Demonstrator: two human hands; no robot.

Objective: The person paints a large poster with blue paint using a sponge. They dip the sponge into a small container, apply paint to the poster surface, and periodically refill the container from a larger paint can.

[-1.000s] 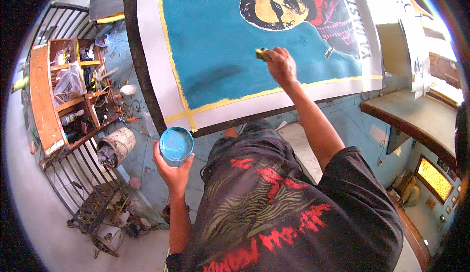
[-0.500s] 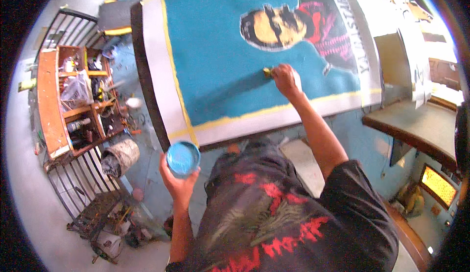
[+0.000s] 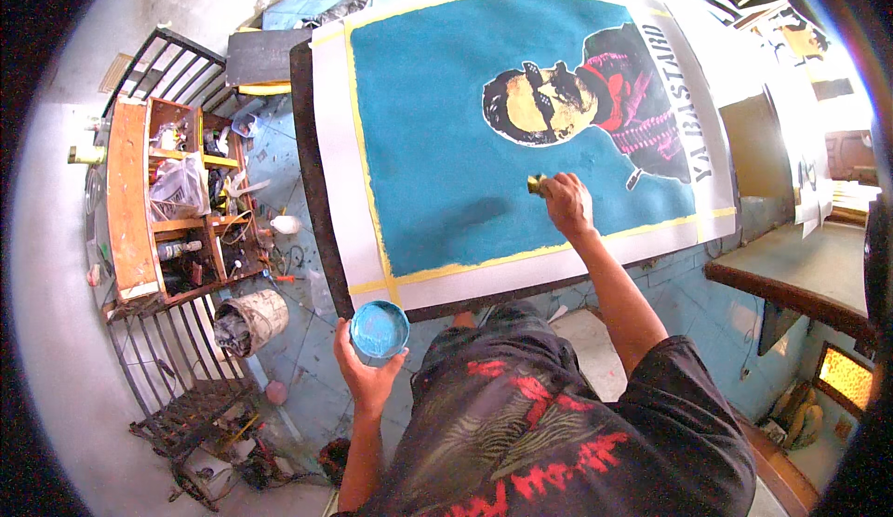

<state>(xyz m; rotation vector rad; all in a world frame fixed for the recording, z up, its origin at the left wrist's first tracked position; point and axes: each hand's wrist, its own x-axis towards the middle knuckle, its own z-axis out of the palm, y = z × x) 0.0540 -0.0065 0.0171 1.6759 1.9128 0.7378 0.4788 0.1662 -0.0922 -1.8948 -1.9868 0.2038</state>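
Observation:
My left hand (image 3: 369, 377) holds up a round tub of light blue paint (image 3: 379, 329) at the near left corner of the canvas. Between the fingers of my right hand (image 3: 569, 205) is a small yellowish sponge-like piece (image 3: 537, 185). That hand is over the blue area of a painted canvas (image 3: 419, 126), below the painted portrait (image 3: 539, 103) of a person in sunglasses. A darker patch (image 3: 474, 216), like a shadow, lies on the blue to the left of the hand, apart from it. Yellow strips (image 3: 507, 257) border the blue on the white margin.
At left stands a wooden shelf (image 3: 130, 201) with bottles and plastic bags, beside a stained bucket (image 3: 251, 322) and dark metal bars (image 3: 158, 350). A tabletop (image 3: 791, 257) juts in at right, near hanging sheets. Blue tiles cover the floor (image 3: 298, 331).
The whole view has shifted, so the canvas appears lower and farther right. The dark streak beside my right hand is shorter and separated from it. Both hands keep their hold.

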